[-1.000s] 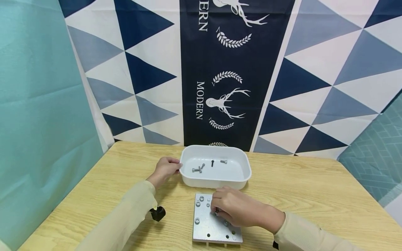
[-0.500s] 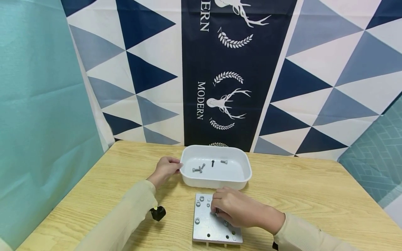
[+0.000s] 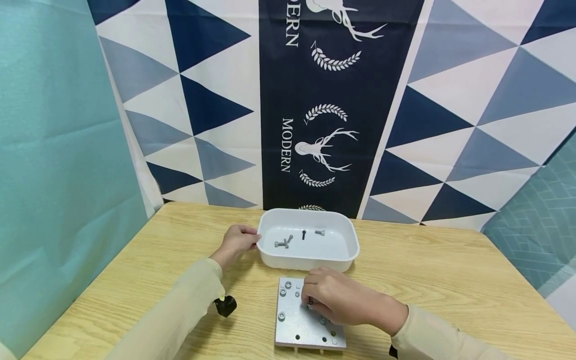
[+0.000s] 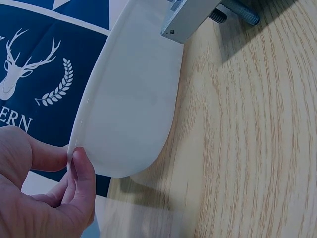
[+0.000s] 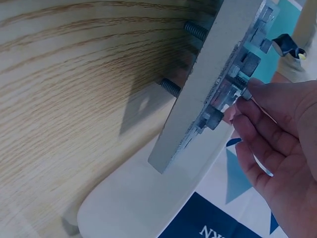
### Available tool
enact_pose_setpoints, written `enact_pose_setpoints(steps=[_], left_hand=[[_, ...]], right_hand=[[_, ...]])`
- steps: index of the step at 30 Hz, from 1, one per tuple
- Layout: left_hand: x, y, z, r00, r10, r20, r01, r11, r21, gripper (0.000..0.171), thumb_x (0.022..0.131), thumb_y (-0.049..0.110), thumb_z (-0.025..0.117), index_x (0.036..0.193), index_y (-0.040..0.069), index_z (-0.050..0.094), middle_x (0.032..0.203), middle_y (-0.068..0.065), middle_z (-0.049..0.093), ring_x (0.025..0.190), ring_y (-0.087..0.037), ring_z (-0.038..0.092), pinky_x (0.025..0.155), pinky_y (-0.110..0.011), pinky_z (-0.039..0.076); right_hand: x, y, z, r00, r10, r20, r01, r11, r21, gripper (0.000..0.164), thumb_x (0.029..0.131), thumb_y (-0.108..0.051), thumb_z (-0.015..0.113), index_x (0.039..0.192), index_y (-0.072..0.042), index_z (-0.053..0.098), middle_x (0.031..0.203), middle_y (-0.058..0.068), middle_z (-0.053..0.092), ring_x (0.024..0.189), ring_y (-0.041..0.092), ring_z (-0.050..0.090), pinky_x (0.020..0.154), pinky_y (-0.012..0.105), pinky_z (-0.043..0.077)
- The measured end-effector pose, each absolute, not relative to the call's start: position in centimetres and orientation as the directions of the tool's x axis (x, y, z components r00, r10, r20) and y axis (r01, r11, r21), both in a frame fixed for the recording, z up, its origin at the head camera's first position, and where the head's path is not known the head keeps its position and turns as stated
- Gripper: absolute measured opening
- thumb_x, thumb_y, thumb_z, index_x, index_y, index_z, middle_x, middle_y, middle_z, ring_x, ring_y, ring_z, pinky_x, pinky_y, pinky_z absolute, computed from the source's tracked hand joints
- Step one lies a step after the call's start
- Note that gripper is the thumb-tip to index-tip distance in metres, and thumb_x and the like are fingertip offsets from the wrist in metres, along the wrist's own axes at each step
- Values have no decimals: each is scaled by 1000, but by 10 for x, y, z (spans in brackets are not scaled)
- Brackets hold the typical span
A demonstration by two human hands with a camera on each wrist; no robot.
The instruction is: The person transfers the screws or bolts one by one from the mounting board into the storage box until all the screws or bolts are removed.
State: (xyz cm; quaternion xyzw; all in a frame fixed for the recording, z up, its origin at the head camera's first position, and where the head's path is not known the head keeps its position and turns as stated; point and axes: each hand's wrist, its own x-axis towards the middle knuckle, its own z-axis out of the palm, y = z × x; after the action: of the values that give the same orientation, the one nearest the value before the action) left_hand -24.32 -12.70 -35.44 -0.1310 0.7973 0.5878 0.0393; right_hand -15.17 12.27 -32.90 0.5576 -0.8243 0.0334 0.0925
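Our left hand (image 3: 236,239) pinches the tub (image 3: 310,263); our right hand (image 3: 337,298) pinches a bolt (image 5: 245,93) at the plate (image 3: 290,330).

A seemingly wooden table (image 3: 432,270) bears a tray (image 3: 297,262) and metal plate (image 3: 296,324).

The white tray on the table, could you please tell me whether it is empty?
Not empty: in the head view, the white tray holds silver screws and a black screw, lying loose on its floor.
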Motion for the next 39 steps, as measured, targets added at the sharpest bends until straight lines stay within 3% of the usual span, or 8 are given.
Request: enact_pose_setpoints(steps=[20, 30, 39], left_hand=[[-242, -128, -352, -961, -167, -222, -263, 287, 921, 25, 91, 8, 62, 113, -4, 61, 112, -19, 61, 83, -16, 61, 84, -32, 59], [-241, -127, -352, -959, -167, -227, -267, 282, 921, 26, 91, 8, 62, 114, -3, 61, 113, -20, 60, 90, -22, 64, 86, -35, 58], [-241, -127, -352, -966, -157, -206, -243, 279, 929, 25, 90, 6, 64, 112, -5, 62, 109, -19, 61, 81, -17, 63, 83, -34, 59]], right_hand=[[-150, 122, -324, -358, -911, 204, -927, 373, 39, 13, 80, -13, 75, 88, -17, 66, 84, -11, 63, 82, 1, 54, 78, 19, 49], [-150, 122, -322, -356, -911, 208, -926, 373, 51, 13, 80, -12, 75, 89, -17, 66, 84, -11, 62, 81, 2, 54, 76, 18, 50], [-151, 123, -321, -353, -909, 220, -925, 374, 62, 13, 79, -12, 74, 88, -18, 67, 84, -11, 63, 81, 2, 54, 76, 18, 50]])
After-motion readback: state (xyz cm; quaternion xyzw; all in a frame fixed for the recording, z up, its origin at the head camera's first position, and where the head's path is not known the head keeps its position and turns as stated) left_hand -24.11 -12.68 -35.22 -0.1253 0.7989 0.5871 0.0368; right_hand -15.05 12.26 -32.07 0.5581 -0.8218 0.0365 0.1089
